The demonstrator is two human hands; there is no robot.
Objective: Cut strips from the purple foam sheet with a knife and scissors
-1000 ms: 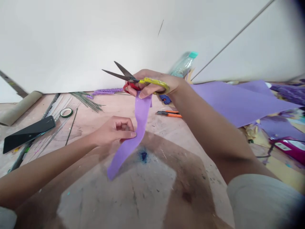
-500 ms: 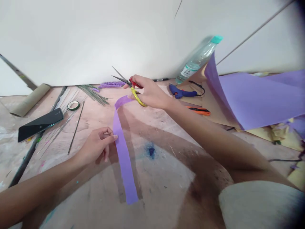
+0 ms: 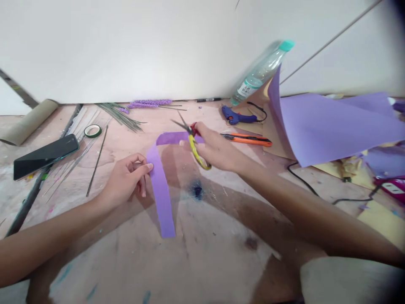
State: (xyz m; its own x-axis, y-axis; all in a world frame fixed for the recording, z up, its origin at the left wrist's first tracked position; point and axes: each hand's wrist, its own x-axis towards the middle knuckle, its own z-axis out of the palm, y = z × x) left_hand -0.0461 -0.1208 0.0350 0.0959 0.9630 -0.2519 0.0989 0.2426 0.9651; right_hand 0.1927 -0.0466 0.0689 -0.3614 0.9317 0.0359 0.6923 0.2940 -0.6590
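A long purple paper strip (image 3: pixel 163 198) runs between my hands, its lower end hanging toward me and its far end bent over to the right. My left hand (image 3: pixel 129 175) pinches the strip's left edge between thumb and fingers. My right hand (image 3: pixel 211 145) holds scissors (image 3: pixel 196 153) with red and yellow handles, the blades slightly apart and pointing up and left, away from the paper. The strip's far end reaches my right hand and passes behind the scissor handle; the fingers partly hide that end.
Left lie a phone (image 3: pixel 46 156), green tape (image 3: pixel 93 131), thin wires and a cardboard tube (image 3: pixel 28 122). Purple-flowered stems (image 3: pixel 148 103) lie by the wall. To the right are a glue gun (image 3: pixel 238 115), a utility knife (image 3: pixel 249 139), a leaning bottle (image 3: pixel 257 78) and purple sheets (image 3: pixel 335 126).
My right hand has moved right and toward me with the scissors, drawing the strip's far end rightward. The strip's near end has moved up. My left hand keeps its pinch.
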